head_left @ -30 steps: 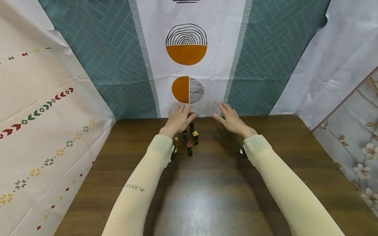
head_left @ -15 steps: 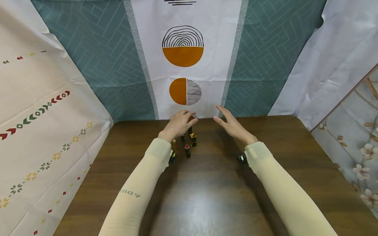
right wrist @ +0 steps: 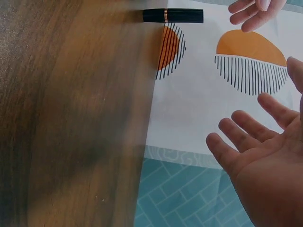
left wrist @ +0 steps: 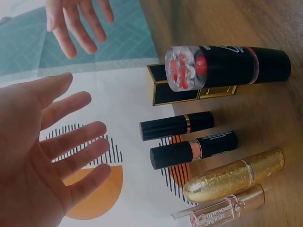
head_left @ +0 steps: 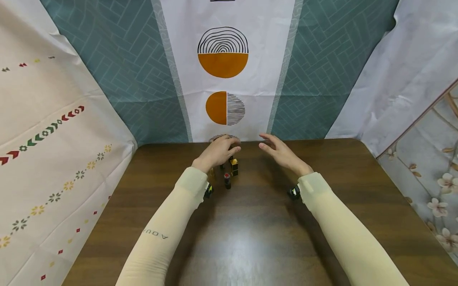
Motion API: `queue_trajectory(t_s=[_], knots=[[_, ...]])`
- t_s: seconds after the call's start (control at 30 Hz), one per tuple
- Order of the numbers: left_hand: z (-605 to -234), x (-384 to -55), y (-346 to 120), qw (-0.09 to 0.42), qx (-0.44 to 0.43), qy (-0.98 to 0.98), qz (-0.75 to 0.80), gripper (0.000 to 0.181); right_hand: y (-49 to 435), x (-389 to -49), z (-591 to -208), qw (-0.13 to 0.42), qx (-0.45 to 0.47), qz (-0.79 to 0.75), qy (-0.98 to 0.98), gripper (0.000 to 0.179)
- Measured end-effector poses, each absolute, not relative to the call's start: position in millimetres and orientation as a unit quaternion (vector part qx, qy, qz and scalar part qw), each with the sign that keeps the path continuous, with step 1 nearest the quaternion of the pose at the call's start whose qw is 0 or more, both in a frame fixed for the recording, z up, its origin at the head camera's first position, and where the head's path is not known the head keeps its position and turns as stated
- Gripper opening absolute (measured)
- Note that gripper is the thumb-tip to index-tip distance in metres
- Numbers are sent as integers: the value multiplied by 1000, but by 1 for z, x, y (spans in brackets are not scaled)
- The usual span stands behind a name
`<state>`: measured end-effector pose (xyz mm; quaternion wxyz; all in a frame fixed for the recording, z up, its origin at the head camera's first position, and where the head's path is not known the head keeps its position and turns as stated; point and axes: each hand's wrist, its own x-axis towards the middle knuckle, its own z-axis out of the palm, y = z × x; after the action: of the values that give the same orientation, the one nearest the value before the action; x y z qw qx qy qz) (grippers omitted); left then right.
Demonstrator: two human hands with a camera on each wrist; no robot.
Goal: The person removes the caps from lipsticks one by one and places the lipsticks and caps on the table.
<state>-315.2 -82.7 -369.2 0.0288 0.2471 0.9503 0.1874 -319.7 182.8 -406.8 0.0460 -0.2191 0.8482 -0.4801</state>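
My left hand (head_left: 216,154) is held over a group of lipsticks toward the back of the table, its fingers loosely bent and holding nothing. To its right, my right hand (head_left: 284,156) hovers with relaxed fingers and an empty palm. The left wrist view shows the lipsticks upright: a black one with a clear, red-patterned top (left wrist: 187,68), a square black and gold one (left wrist: 175,93), a slim black one with a gold band (left wrist: 163,127), a black one with a rose band (left wrist: 170,156), a glittery gold one (left wrist: 222,179) and a clear pinkish one (left wrist: 227,208).
The brown wooden table (head_left: 247,230) ends at a patterned cloth (head_left: 257,79) hanging behind it. A cream embroidered cloth (head_left: 46,99) borders the left side, and a floral cloth (head_left: 425,171) the right. A band with a small device (head_left: 294,192) is at the right wrist.
Both hands have come down slightly. The left hand's spread fingers have drawn in and bent, and the right hand's fingers have bent a little. The lipsticks have not moved.
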Motion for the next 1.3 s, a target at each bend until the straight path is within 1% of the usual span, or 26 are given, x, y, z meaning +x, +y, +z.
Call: queue_trajectory(t_s=[0.27, 0.4, 0.57, 1.07, 1.3], knots=[[-369, -310, -84, 55, 246, 948, 197, 39, 177, -316, -408, 68, -225, -493, 837, 58], [-371, -310, -85, 61, 246, 947, 198, 38, 176, -315, -410, 64, -222, -486, 843, 55], [-374, -309, -86, 81, 241, 946, 201, 38, 175, -316, -415, 62, -227, -484, 843, 53], [-385, -304, -84, 119, 240, 943, 196, 44, 166, -311, -432, 65, -223, -504, 832, 48], [-386, -304, -84, 116, 238, 945, 192, 45, 162, -312, -432, 48, -225, -515, 826, 46]])
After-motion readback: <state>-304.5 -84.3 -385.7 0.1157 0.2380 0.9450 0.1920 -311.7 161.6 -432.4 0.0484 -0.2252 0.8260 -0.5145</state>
